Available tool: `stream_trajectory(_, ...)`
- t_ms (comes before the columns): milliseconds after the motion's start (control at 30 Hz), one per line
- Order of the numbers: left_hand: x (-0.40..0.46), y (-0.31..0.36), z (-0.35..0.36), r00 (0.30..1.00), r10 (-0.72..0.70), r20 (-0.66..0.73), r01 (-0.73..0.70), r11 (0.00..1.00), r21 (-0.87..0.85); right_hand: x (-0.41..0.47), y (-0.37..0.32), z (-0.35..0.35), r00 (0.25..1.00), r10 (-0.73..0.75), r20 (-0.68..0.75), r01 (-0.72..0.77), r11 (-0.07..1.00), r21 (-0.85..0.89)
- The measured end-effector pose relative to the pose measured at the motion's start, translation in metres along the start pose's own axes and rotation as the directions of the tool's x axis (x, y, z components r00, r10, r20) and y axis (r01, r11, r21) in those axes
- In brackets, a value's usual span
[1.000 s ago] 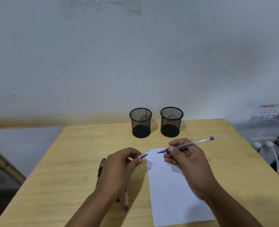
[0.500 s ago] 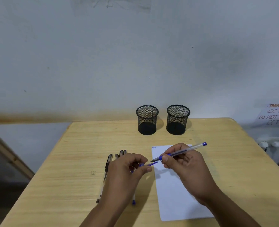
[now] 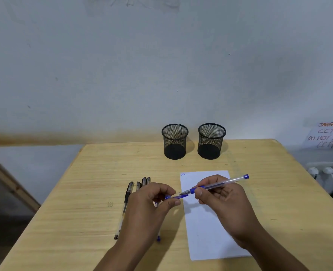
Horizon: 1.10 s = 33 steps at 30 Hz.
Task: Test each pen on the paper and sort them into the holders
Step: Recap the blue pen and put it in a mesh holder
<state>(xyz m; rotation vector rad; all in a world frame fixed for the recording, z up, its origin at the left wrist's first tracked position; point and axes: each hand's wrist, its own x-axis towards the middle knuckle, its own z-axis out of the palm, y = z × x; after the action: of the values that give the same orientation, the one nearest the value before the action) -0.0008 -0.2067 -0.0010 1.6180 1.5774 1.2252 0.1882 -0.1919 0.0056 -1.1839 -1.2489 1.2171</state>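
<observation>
Holding a blue pen [image 3: 218, 184] in the right hand [image 3: 223, 200], tip pointed left over the left edge of the paper [image 3: 210, 227]. Left hand [image 3: 152, 204] pinches the blue cap [image 3: 176, 196] just beside the tip, apart from it. Remaining pens [image 3: 125, 204] lie on the counter [image 3: 73, 202] under and left of the left hand. Two mesh holders [image 3: 174, 141] stand at the counter's far edge.

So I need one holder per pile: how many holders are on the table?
2: left holder and right holder stand side by side, apart, at the table's far edge beyond the paper.
</observation>
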Motion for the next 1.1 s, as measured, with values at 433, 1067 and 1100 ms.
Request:
stream_trajectory(433,-0.004,0.0,0.002,0.995,0.103,-0.017,-0.102,0.994,0.035,-0.004,0.004,-0.001,1.0,0.012,-0.004,-0.012,0.999,0.041)
stream_trajectory(1067,-0.016,-0.001,0.007,0.926,0.377,0.032,-0.378,0.918,0.121,-0.028,0.015,-0.004,0.999,0.034,-0.026,-0.034,0.999,0.003)
stream_trajectory(1100,-0.016,-0.002,0.007,0.927,0.374,0.029,-0.374,0.92,0.115,-0.029,0.015,-0.003,0.999,0.035,-0.026,-0.035,0.999,0.0)
